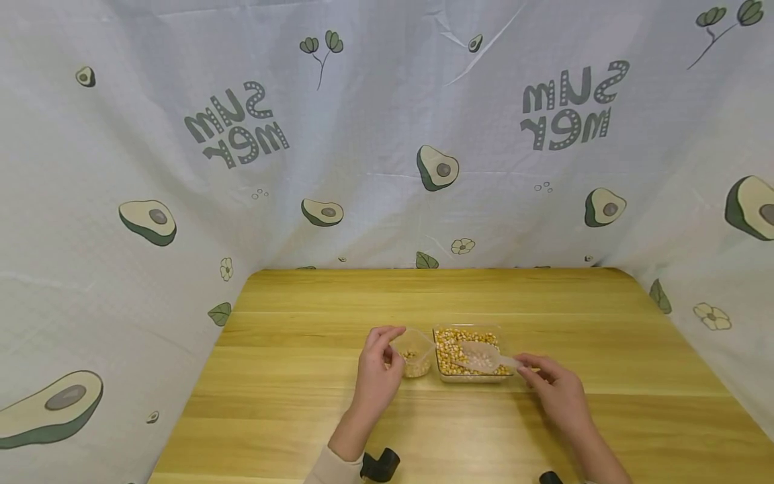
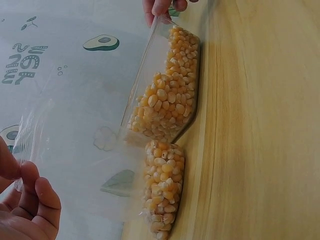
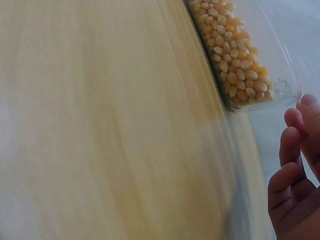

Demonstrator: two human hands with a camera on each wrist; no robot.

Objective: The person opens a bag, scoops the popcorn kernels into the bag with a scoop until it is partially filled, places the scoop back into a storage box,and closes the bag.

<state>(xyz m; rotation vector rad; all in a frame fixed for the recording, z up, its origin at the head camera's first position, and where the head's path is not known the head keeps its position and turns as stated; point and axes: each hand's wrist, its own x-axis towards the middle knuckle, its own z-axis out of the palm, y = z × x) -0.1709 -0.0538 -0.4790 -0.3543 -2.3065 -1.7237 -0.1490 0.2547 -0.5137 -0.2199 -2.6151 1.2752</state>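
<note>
My left hand [image 1: 377, 370] pinches the top edge of a clear plastic bag [image 1: 418, 364]. Corn kernels [image 2: 164, 190] fill the bottom of that bag, which stands on the table in the left wrist view. Right beside it is a clear rectangular container [image 1: 474, 378], holding more yellow kernels [image 1: 449, 349]. Between thumb and fingers, my right hand [image 1: 559, 396] holds the handle of a translucent white scoop [image 1: 480, 357]. The scoop's bowl lies over the kernels in the container, with kernels showing through it. In the right wrist view, the right fingertips are near the container's rim.
Both hands work over a wooden table [image 1: 290, 376]. Behind it and along both sides hangs a pale cloth [image 1: 363, 134] printed with avocados, leaves and lettering. A black wrist mount [image 1: 381, 465] shows by the left sleeve.
</note>
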